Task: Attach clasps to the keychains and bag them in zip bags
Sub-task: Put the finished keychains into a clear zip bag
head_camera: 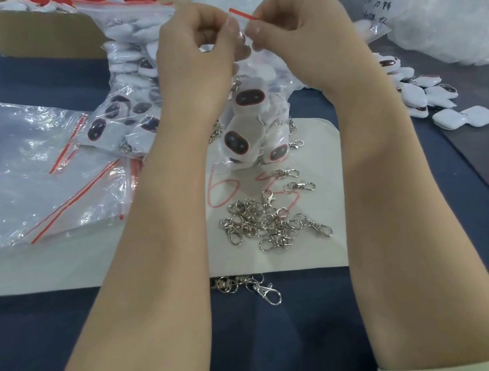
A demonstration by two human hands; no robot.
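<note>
Underneath all, dark table point(286, 334). At its middle, pale sheet point(319, 151) with red scrawl, likely there as a work mat, to keep small metal parts visible and together. Left of the sheet and overlapping its edge, heap of empty bags point(19, 169), probably parked there for easy reach. Far beyond the sheet's left end, open box point(43, 34), use unclear. Between box and sheet, leaning stack of filled bags point(129, 85), apparently finished and set aside out of the working patch.

High above the sheet's far edge, left hand point(198, 43) and right hand point(301, 27), close together, thumb and forefinger of each pinching one bag point(247, 117) at its red strip point(242, 14). Held up, presumably to let the load settle low and keep the mouth flat for pressing shut. Inside, several keychains point(236, 143), white with dark faces, hanging down to the sheet's far part; resting on it or just above, hard to say. Sealing, by the look of it, the step in hand. Closed along the whole strip or not: impossible to tell.

Right of the sheet, loose keychains point(429, 94), seemingly waiting for hardware. On the sheet's near half, tangle of clasps point(269, 222), right below the hands for quick picking. Just off the sheet's near edge, a few stray clasps point(267, 293).
</note>
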